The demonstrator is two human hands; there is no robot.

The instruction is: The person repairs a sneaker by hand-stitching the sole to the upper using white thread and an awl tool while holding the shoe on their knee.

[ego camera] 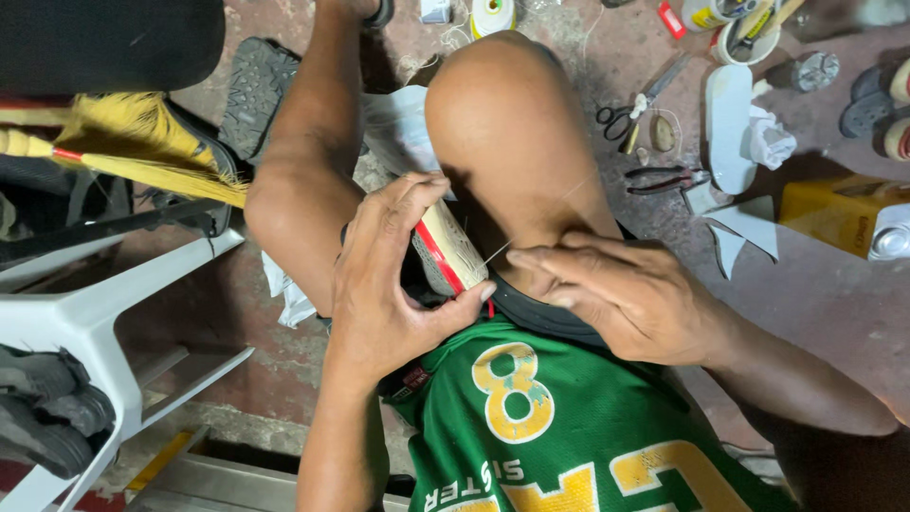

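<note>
A shoe (447, 248), its cream sole edged with a red stripe, sat wedged between the knees. The left hand (384, 284) wrapped it, fingers curled tight around the sole. Just right of the shoe, the right hand (616, 289) pinched a thin thread (495, 252) between closed fingertips.

Your left hand (384, 284) covers most of the shoe (447, 248) wedged between your knees; only a strip of pale sole with a red stripe shows in the middle of the frame. The thread (500, 249) running to your right hand (621, 294) is too thin to follow past the fingers, and whether that grip pinches a needle cannot be told. At the top edge, the tape roll (493, 13) and cup (749, 33) are cut off.
</note>
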